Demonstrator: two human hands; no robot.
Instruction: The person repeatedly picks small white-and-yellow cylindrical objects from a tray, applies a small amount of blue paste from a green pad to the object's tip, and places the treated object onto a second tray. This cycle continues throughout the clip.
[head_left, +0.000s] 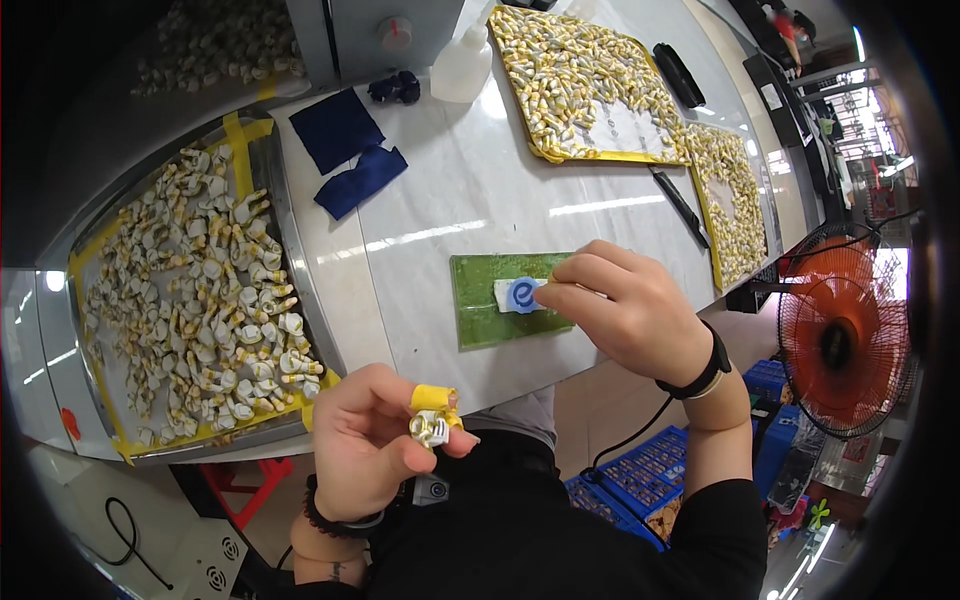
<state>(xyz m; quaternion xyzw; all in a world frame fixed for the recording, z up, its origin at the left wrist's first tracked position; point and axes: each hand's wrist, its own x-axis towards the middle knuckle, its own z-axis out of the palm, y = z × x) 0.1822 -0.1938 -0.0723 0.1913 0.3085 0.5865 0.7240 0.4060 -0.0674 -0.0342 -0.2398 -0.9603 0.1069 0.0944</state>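
Observation:
My left hand (365,440) is raised near the table's front edge, its fingers closed on a small white and yellow figurine (430,429). Yellow tape (432,398) is wrapped round one of its fingertips. On the table ahead lies a green rectangular pad (480,327) with a small white piece (503,294) on it. A round blue disc (522,295) with a dark curved mark covers part of that white piece. My right hand (625,310) reaches over the pad's right side, thumb and fingers pinched at the disc's right edge. What exactly they grip is hidden.
Trays of small white and yellow pieces stand at left (325,370), back (610,157) and right (716,225). Two dark blue cloths (337,130), a clear bottle (462,68) and a black cutter-like tool (682,208) lie behind the pad. An orange fan (840,335) stands at right.

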